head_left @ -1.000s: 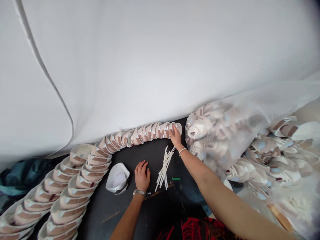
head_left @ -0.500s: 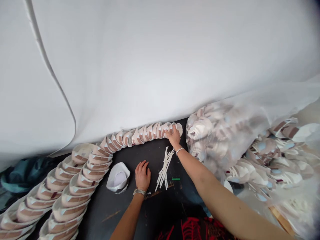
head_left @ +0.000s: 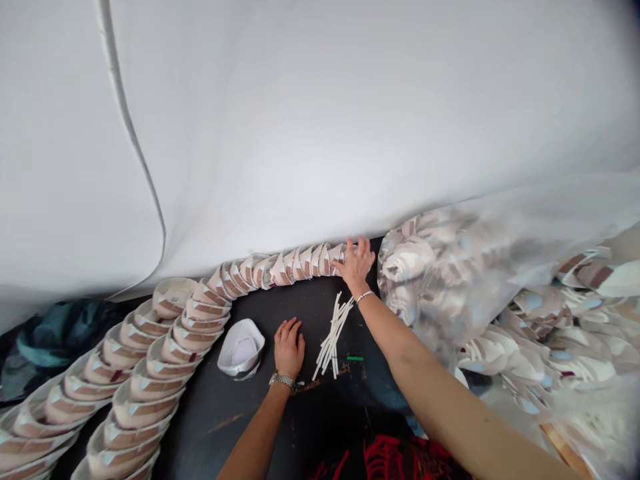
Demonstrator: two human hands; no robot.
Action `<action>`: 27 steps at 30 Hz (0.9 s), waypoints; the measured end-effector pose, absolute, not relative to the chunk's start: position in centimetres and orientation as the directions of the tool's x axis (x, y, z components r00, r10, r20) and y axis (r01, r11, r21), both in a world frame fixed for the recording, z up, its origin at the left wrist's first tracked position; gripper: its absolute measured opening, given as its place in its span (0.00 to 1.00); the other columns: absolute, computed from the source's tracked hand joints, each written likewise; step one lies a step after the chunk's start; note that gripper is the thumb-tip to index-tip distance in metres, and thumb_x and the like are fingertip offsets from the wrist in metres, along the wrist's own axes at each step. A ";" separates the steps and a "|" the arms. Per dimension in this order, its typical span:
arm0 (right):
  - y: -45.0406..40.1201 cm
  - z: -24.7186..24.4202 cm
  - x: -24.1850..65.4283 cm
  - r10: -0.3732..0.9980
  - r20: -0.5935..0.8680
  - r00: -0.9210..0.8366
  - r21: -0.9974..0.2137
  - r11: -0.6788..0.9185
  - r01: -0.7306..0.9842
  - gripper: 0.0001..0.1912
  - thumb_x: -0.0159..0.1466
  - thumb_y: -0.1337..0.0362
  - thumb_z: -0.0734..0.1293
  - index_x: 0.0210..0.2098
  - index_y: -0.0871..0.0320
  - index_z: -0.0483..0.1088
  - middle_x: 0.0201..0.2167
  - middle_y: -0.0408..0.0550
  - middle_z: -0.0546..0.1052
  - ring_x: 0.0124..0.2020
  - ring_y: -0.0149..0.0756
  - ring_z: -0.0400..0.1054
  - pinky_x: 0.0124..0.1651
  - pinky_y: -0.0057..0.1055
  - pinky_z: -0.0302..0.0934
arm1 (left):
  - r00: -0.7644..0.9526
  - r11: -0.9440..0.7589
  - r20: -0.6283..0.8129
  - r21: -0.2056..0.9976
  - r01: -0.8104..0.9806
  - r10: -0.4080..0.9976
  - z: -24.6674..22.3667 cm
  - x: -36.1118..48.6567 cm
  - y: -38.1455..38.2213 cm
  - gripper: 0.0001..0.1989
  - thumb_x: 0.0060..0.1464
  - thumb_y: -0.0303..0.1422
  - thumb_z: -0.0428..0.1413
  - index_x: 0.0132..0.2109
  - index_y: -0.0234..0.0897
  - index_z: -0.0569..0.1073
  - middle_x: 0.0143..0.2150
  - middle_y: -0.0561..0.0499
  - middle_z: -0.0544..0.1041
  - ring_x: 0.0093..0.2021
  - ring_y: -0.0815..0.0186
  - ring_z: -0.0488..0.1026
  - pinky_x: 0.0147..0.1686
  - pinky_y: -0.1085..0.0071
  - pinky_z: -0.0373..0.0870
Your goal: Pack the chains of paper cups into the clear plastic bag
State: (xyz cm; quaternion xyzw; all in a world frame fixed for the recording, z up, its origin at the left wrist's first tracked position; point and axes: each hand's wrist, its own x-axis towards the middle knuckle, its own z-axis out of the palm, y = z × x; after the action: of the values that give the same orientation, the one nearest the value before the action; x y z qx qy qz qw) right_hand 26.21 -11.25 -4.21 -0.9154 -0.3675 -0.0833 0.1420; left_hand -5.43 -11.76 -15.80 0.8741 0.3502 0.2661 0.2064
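My right hand [head_left: 356,261] has its fingers spread at the far end of a long curved row of nested white paper caps with brown bands [head_left: 280,270], touching the last caps and hiding the end of the row. My left hand [head_left: 289,348] rests on the black tabletop [head_left: 260,427], palm down and holding nothing. Just to its left lies a single white paper cap [head_left: 241,348]. A loose bundle of thin white strips [head_left: 333,337] lies between my two hands.
The row of caps curves into a double line running to the lower left. A clear plastic bag of caps [head_left: 435,280] and a heap of caps [head_left: 550,353] fill the right side. A white sheet [head_left: 300,120] hangs behind, with teal cloth [head_left: 55,343] at left.
My right hand has lifted from its cupped position over the row's end and its fingers have spread. The whole scene has shifted slightly right and up in view.
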 end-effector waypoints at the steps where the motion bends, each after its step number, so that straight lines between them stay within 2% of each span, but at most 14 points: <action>1: -10.9 -3.7 26.4 0.769 0.252 0.587 -0.118 -0.578 0.807 0.37 0.70 0.57 0.69 0.75 0.50 0.55 0.78 0.61 0.48 0.78 0.65 0.38 0.70 0.72 0.43 | 0.611 -0.667 0.319 0.548 0.504 0.724 -15.8 -5.4 -11.8 0.17 0.66 0.29 0.51 0.58 0.38 0.77 0.61 0.43 0.77 0.64 0.48 0.69 0.63 0.47 0.70; 2: -10.4 -3.3 26.6 0.870 0.228 0.436 -0.047 -0.438 0.898 0.34 0.72 0.63 0.65 0.75 0.46 0.55 0.79 0.56 0.48 0.78 0.61 0.37 0.71 0.71 0.41 | 0.610 -0.664 0.317 0.551 0.505 0.726 -15.8 -5.4 -11.8 0.17 0.66 0.28 0.51 0.58 0.38 0.77 0.61 0.43 0.77 0.64 0.48 0.69 0.64 0.47 0.70; 4: -9.8 -2.8 27.1 0.975 0.160 0.157 0.044 -0.166 0.985 0.34 0.73 0.73 0.58 0.74 0.41 0.55 0.79 0.50 0.50 0.79 0.55 0.37 0.72 0.70 0.39 | 0.610 -0.659 0.310 0.559 0.503 0.729 -15.7 -5.3 -11.9 0.17 0.66 0.28 0.52 0.58 0.38 0.77 0.61 0.42 0.77 0.65 0.48 0.69 0.64 0.46 0.70; 7: -9.3 -2.6 28.3 0.997 0.077 -0.030 0.069 0.025 0.997 0.37 0.70 0.79 0.55 0.73 0.44 0.58 0.77 0.49 0.55 0.79 0.52 0.40 0.73 0.70 0.41 | 0.607 -0.652 0.308 0.572 0.498 0.733 -15.7 -5.3 -11.9 0.17 0.65 0.28 0.52 0.57 0.39 0.77 0.61 0.42 0.77 0.65 0.49 0.69 0.64 0.46 0.70; 10: -9.4 -2.7 29.2 0.995 0.020 -0.098 0.045 0.097 0.994 0.35 0.69 0.79 0.55 0.70 0.49 0.64 0.74 0.51 0.62 0.78 0.50 0.45 0.75 0.68 0.41 | 0.603 -0.655 0.314 0.567 0.501 0.733 -15.7 -5.2 -12.0 0.17 0.65 0.27 0.52 0.57 0.39 0.77 0.61 0.42 0.77 0.65 0.49 0.69 0.64 0.47 0.71; 12: -9.4 -2.7 29.5 0.989 -0.009 -0.148 0.030 0.149 0.988 0.33 0.69 0.78 0.54 0.69 0.53 0.66 0.73 0.51 0.63 0.78 0.48 0.47 0.77 0.62 0.42 | 0.604 -0.661 0.323 0.560 0.500 0.729 -15.6 -5.2 -12.0 0.17 0.65 0.27 0.52 0.57 0.39 0.77 0.61 0.43 0.77 0.65 0.49 0.70 0.64 0.47 0.71; 15: -9.0 -2.3 29.2 0.970 -0.048 -0.238 0.028 0.239 0.971 0.30 0.69 0.77 0.53 0.65 0.56 0.70 0.74 0.49 0.62 0.78 0.44 0.47 0.78 0.53 0.44 | 0.601 -0.668 0.335 0.553 0.498 0.726 -15.5 -5.2 -12.1 0.17 0.65 0.26 0.52 0.57 0.39 0.77 0.61 0.44 0.78 0.64 0.49 0.70 0.63 0.48 0.72; 18: -8.2 -1.0 28.8 0.931 -0.070 -0.357 0.017 0.359 0.933 0.29 0.67 0.79 0.53 0.58 0.56 0.75 0.76 0.46 0.59 0.78 0.43 0.44 0.79 0.50 0.41 | 0.597 -0.664 0.332 0.551 0.505 0.730 -15.3 -5.1 -12.2 0.17 0.65 0.26 0.52 0.57 0.39 0.77 0.60 0.44 0.78 0.64 0.50 0.70 0.63 0.48 0.73; 20: -7.5 0.3 28.5 0.904 -0.096 -0.417 -0.017 0.417 0.909 0.30 0.66 0.80 0.54 0.57 0.55 0.76 0.75 0.44 0.60 0.79 0.40 0.43 0.78 0.46 0.41 | 0.597 -0.655 0.318 0.556 0.512 0.736 -15.2 -5.1 -12.2 0.17 0.65 0.26 0.52 0.57 0.39 0.77 0.60 0.44 0.78 0.64 0.50 0.70 0.64 0.47 0.73; 22: -6.8 1.7 28.1 0.902 -0.166 -0.398 -0.099 0.387 0.917 0.31 0.66 0.80 0.54 0.60 0.53 0.76 0.74 0.44 0.62 0.78 0.36 0.44 0.77 0.43 0.42 | 0.597 -0.643 0.299 0.564 0.519 0.744 -15.2 -5.1 -12.3 0.18 0.64 0.26 0.51 0.57 0.39 0.78 0.61 0.44 0.78 0.65 0.50 0.70 0.64 0.47 0.72; 25: -5.8 3.4 27.5 0.899 -0.314 -0.304 -0.251 0.230 0.940 0.32 0.67 0.78 0.54 0.64 0.50 0.73 0.74 0.44 0.63 0.78 0.34 0.46 0.75 0.43 0.44 | 0.591 -0.626 0.283 0.578 0.523 0.755 -15.1 -5.0 -12.4 0.18 0.64 0.26 0.51 0.57 0.40 0.78 0.61 0.44 0.78 0.65 0.50 0.70 0.64 0.46 0.72; 27: -5.2 3.9 27.0 0.883 -0.324 -0.338 -0.323 0.232 0.917 0.33 0.66 0.79 0.55 0.64 0.51 0.73 0.74 0.44 0.63 0.77 0.34 0.46 0.75 0.45 0.44 | 0.586 -0.615 0.275 0.589 0.525 0.762 -15.0 -4.9 -12.5 0.19 0.64 0.26 0.51 0.58 0.41 0.78 0.61 0.44 0.77 0.65 0.50 0.70 0.64 0.46 0.72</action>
State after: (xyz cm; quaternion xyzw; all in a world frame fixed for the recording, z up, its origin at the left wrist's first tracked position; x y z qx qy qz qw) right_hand 26.97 -5.18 3.89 -0.5741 -0.7842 0.2329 -0.0364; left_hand -4.95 -12.51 -15.02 0.8604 0.3739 0.2593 0.2293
